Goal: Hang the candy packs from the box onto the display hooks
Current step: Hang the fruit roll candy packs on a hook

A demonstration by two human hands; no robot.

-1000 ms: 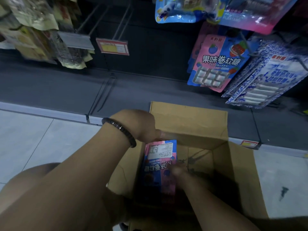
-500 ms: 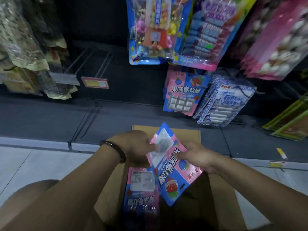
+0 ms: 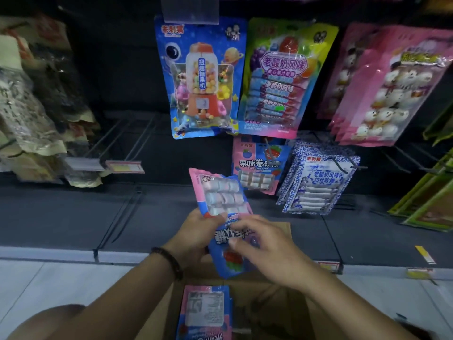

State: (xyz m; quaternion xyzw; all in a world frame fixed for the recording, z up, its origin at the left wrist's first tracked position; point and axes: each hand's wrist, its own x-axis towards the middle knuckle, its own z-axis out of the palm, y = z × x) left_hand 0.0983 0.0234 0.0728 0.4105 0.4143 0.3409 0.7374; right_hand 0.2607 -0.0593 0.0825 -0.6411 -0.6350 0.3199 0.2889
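Shop display rack (image 3: 117,69) above box (image 3: 257,310). Left hand (image 3: 196,234) and right hand (image 3: 267,251) grip one inverted candy pack (image 3: 220,197); next, presumably: right it, thread beside matching packs (image 3: 257,165).

Both bare arms reach forward and meet in the middle. The left arm comes up from the bottom left, and a dark bead band (image 3: 169,260) sits on its wrist. The left hand (image 3: 196,233) grips the candy pack (image 3: 220,197) by its left edge, with the thumb laid across the front and the other fingers hidden behind. The right arm comes in from the bottom right. The right hand (image 3: 266,247) shows its back to us. Its fingers (image 3: 241,223) are bent, and with the thumb they hold the lower part of the pack. The two hands are just beside each other.
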